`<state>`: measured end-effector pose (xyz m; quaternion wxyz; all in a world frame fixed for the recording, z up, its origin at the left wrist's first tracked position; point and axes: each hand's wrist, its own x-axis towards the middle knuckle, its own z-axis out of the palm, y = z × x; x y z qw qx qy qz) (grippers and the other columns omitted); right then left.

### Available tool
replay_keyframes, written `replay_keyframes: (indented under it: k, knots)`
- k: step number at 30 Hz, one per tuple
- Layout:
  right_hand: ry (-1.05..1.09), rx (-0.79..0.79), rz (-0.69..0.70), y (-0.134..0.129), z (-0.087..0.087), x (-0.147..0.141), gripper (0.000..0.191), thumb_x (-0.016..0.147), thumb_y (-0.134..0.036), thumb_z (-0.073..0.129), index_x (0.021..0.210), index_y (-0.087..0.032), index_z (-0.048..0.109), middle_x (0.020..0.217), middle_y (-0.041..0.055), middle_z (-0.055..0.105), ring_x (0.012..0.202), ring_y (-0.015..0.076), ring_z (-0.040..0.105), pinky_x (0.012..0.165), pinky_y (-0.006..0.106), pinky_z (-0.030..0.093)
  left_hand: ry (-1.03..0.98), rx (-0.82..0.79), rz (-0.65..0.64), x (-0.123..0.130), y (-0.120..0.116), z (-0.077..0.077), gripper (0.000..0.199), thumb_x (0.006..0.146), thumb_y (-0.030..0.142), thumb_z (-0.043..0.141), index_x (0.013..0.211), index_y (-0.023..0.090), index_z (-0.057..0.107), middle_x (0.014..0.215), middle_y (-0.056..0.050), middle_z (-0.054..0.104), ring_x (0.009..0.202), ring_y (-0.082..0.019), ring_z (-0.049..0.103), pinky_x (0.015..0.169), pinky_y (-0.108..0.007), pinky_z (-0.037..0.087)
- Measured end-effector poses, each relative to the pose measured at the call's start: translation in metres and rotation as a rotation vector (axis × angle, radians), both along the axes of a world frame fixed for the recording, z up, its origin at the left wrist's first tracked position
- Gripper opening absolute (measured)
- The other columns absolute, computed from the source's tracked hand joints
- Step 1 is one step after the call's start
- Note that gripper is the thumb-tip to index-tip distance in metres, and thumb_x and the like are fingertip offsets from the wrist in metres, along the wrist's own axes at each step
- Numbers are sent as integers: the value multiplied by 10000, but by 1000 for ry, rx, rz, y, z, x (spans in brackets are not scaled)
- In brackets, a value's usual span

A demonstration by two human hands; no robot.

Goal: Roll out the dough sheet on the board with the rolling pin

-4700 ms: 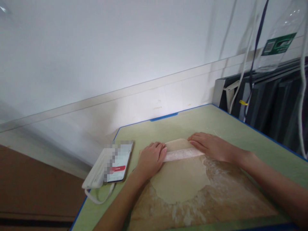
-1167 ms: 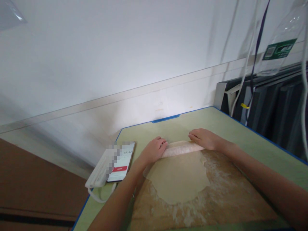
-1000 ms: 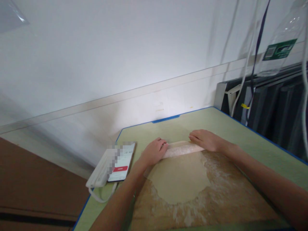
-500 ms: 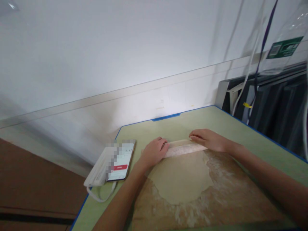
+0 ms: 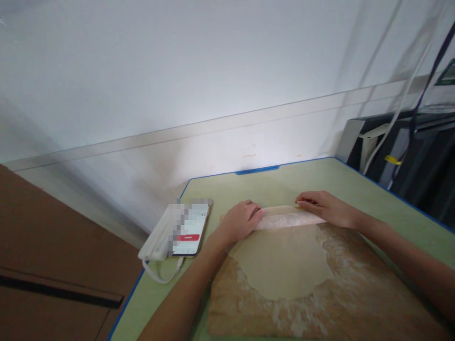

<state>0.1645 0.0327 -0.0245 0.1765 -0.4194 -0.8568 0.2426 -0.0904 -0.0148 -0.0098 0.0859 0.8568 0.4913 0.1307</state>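
A thin round sheet of pale dough [image 5: 284, 265] lies on a floured brown board [image 5: 355, 298]. A floury rolling pin [image 5: 287, 220] rests across the dough's far edge. My left hand [image 5: 239, 222] presses palm down on the pin's left end, fingers curled over it. On the pin's right end lies my right hand [image 5: 329, 208], fingers flat and pointing left. Both forearms reach in from the near edge.
The board sits on a green table with a blue rim [image 5: 256, 169]. A phone with a lit screen [image 5: 190, 228] lies on a white face mask [image 5: 158, 239] at the table's left edge. A white wall is behind; dark furniture and hanging cables [image 5: 408, 128] stand at the right.
The pin and both hands have stayed at the dough's far edge, moving only slightly. The view has shifted left, so everything sits further right in the picture.
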Motion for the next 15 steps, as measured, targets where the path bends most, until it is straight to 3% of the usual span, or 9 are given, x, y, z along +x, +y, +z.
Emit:
replay_keyframes:
  k: [10, 15]
  knots:
    - [5, 26, 10, 0, -1, 1, 360, 849, -428, 340, 802, -184, 599, 791, 58, 626, 733, 192, 546, 667, 310, 398, -19, 8, -1, 0, -1, 1, 326, 915, 312, 295, 918, 171, 589, 882, -48, 595, 823, -162, 546, 754, -280, 399]
    - [109, 44, -53, -2, -1, -1, 260, 802, -363, 401, 808, -189, 595, 832, 65, 620, 743, 184, 563, 665, 297, 437, -32, -16, 17, 0, -2, 2, 326, 913, 318, 295, 911, 181, 590, 885, -44, 590, 825, -158, 542, 750, -273, 399]
